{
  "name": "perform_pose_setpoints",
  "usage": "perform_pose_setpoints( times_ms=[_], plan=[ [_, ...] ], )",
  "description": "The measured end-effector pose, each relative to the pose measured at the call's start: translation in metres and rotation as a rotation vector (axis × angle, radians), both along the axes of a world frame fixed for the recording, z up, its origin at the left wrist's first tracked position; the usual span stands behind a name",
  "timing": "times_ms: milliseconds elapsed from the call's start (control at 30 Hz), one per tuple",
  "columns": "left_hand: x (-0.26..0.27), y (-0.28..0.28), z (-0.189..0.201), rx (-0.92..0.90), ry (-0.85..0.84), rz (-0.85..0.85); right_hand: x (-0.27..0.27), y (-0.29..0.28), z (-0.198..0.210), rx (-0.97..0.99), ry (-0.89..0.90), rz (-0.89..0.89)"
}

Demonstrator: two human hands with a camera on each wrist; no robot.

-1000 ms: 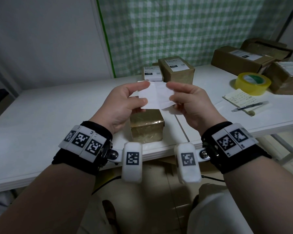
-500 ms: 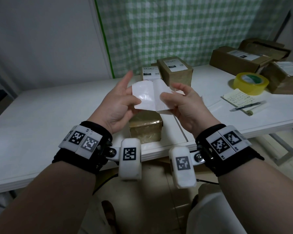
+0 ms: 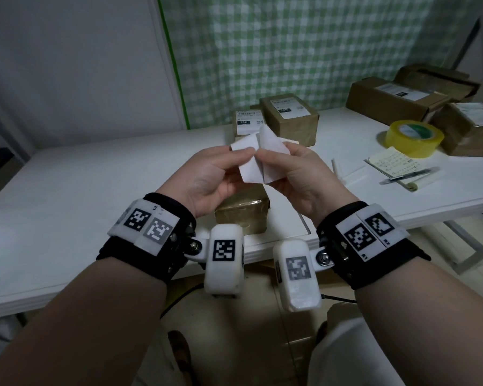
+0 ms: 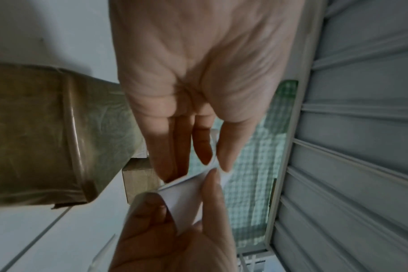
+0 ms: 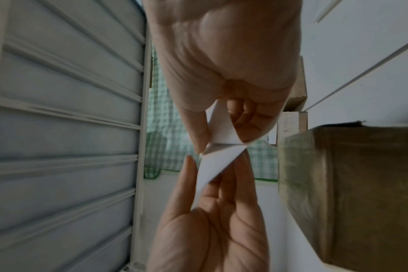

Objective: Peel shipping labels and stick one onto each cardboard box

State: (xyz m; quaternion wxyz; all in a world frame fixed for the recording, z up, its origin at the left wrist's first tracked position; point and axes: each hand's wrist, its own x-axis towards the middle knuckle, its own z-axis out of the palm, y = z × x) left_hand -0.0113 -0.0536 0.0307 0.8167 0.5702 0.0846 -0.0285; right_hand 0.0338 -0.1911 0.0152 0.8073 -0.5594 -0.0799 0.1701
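Note:
Both hands hold a white label sheet point(image 3: 251, 162) in the air above the table's front edge. My left hand point(image 3: 241, 158) pinches its left half between thumb and fingers. My right hand point(image 3: 269, 160) pinches the right half, which curls up and away point(image 3: 271, 147) along the middle. The right wrist view shows the two layers point(image 5: 218, 147) splitting at the pinch. Below the hands stands a taped brown cardboard box point(image 3: 243, 215) with no label visible on it; its top is mostly hidden by the hands. It also shows in the left wrist view point(image 4: 47, 138).
Two labelled boxes point(image 3: 248, 121) point(image 3: 289, 115) stand behind on the white table point(image 3: 81, 190). At the right are larger cardboard boxes point(image 3: 396, 98) point(image 3: 469, 126), a yellow tape roll point(image 3: 414, 137), and a notepad point(image 3: 391, 161) with a pen point(image 3: 410, 174).
The hands have come closer together over the box. My left forefinger, stretched out before, now lies on the sheet. The sheet is bent more sharply along its middle, its right half curling up.

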Motion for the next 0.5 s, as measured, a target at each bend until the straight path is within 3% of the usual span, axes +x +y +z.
perform_pose_setpoints(
  times_ms=[200, 500],
  plan=[
    [0.003, 0.002, 0.0, 0.055, -0.032, 0.023, 0.001, -0.001, 0.001, -0.096, -0.071, -0.052],
    [-0.005, 0.017, -0.003, -0.095, -0.081, -0.014, 0.008, -0.009, 0.004, 0.044, 0.061, -0.013]
  ],
)
